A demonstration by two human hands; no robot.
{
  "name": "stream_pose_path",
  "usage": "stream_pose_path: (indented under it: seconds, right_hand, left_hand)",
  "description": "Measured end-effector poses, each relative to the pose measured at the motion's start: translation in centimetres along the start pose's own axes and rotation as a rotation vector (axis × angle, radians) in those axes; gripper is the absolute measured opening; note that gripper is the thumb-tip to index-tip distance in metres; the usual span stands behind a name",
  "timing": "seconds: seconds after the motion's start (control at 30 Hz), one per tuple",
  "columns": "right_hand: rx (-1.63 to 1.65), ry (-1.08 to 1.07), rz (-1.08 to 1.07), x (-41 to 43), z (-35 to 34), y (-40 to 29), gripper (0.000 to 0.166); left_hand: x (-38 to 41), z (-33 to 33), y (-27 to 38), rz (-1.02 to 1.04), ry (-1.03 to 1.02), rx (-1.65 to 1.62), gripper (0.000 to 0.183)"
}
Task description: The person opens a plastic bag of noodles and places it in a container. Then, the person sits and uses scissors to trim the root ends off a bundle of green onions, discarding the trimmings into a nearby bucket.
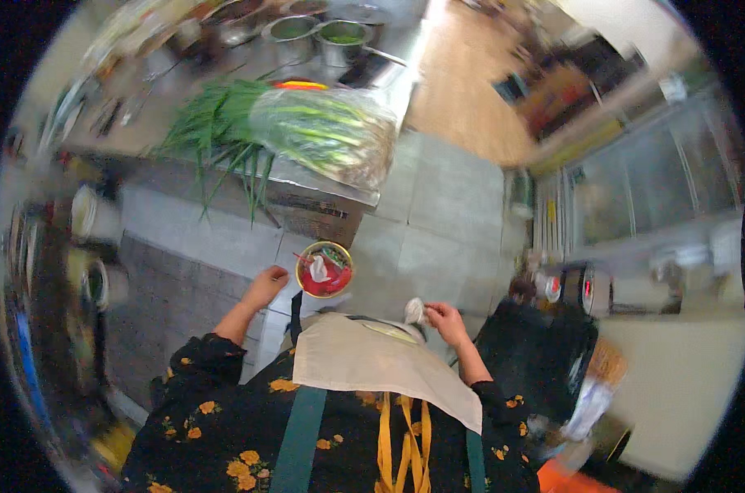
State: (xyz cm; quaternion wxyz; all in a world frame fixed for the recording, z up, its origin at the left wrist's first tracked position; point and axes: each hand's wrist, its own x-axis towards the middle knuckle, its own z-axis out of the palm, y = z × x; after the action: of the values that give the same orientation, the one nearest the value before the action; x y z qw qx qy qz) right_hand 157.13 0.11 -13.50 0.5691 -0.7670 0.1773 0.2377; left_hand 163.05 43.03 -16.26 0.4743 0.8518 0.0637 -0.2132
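Note:
Between finger and thumb, my right hand holds a garlic bulb or similar whitish bundle; blur hides which. My left hand is empty, its fingers loosely curled, just left of a round bin with a yellow rim and red lining. Something white and crumpled lies inside the bin. Beyond it, on the steel counter, a bundle of green onions lies partly in clear plastic, with long green leaves hanging over the front edge.
Metal containers with chopped greens stand at the counter's far side. A cardboard box is below the counter edge. Dark bags or cloth are at the right, near a pale cabinet top. Grey floor tiles run ahead.

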Motion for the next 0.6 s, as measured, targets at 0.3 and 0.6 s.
stream_pose_path:
  seconds: [0.3, 0.6]
  right_hand:
    - [-0.326, -0.335, -0.687, 10.1, -3.3, -25.5, 0.025]
    - [-0.38, -0.298, -0.89, 20.0, 1.3, -35.0, 0.025]
  left_hand:
    - [-20.9, 17.0, -0.2, -0.618, 0.55, -0.612, 0.018]
    - [-28.6, 30.4, 2.9, -0.724, 0.897, -1.048, 0.022]
